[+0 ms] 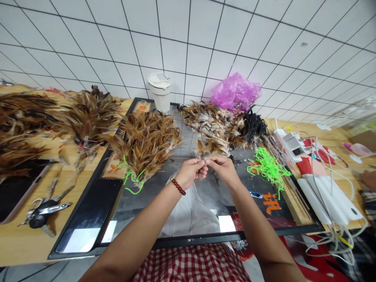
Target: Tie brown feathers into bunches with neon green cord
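My left hand [191,172] and my right hand [222,169] meet over the middle of the dark glass board [132,209]. The fingertips of both are pinched around the base of a small tuft of brown and white feathers [214,148]. A red bead bracelet is on my left wrist. To the left lies a large bunch of brown feathers [147,141] with bright green string [133,181] at its lower end. Behind my hands is a pile of mixed pale and brown feathers [214,121], with black feathers [254,127] beside it.
A white lidded cup [160,96] and a pink plastic bag [236,93] stand by the tiled wall. Green strings [268,168], a power strip [286,143] and cables are at right. A phone [91,213], keys [41,213] and more feathers [85,113] lie left.
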The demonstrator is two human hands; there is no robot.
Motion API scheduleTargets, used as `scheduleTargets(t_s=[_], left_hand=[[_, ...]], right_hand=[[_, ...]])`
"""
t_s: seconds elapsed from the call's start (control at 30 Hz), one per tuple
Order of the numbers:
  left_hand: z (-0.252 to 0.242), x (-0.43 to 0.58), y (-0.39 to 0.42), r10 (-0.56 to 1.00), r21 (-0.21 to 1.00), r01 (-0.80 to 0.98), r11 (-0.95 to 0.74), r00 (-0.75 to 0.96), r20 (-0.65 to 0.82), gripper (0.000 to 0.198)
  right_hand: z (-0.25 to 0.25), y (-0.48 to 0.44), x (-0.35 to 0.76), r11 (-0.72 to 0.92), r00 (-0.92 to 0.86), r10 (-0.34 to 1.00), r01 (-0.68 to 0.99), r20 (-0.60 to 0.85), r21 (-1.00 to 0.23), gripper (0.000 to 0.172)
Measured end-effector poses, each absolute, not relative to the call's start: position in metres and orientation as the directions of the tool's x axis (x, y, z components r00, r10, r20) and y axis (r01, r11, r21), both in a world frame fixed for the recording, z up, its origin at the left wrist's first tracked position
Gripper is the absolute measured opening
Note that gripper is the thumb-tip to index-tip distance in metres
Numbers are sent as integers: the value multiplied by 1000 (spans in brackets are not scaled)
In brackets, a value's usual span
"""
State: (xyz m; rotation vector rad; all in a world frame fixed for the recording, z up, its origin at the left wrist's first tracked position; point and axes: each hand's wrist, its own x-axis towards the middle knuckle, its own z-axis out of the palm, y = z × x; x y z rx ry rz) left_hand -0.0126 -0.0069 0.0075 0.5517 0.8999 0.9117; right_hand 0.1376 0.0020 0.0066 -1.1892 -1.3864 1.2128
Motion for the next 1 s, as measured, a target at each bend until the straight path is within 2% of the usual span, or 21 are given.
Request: scheduleTargets(t_s=[0.17,0.33,0.4,0.47,0.53,0.6,0.67,0.73,0.83,0.9,1.0], left_hand=[[5,-12,-8,827,783,-319,534,392,-404,20],[3,-12,-7,813,771,-321,550,417,-406,26],[4,-13,-7,818,736,-381,559,397,-415,24],[5,-14,-6,827,691,-457,559,365,-428,20],[5,-15,-6,830,663,-500,557,353,-432,18],[5,-15,-6,832,659,-508,554,354,-427,18],[4,-14,-7,836,665,-508,548,352,-421,19],[4,-12,-7,855,678,-522,518,327,-402,21],[3,-10,-9,892,738,-502,452,271,-362,25],[4,-9,-12,864,781,-395,484,357,-355,30],[6,-10,-16,715,792,-184,582,579,-392,38]], right_hand=[[9,1,139,-38,-119,992,6,-38,-999,28],[4,0,141,3,-144,990,70,-7,-998,30],[3,-1,144,96,-144,987,137,76,-986,28],[4,-3,147,262,-174,960,273,220,-926,47],[5,-5,148,413,-221,910,426,351,-805,64],[6,-8,147,479,-235,876,527,421,-702,60],[6,-10,144,478,-222,872,577,436,-662,53],[7,-10,141,441,-195,892,574,408,-690,52],[8,-8,142,280,-169,958,383,231,-880,46],[9,-7,147,86,-277,960,166,37,-982,33],[8,-7,154,-169,-437,888,-29,-140,-985,33]])
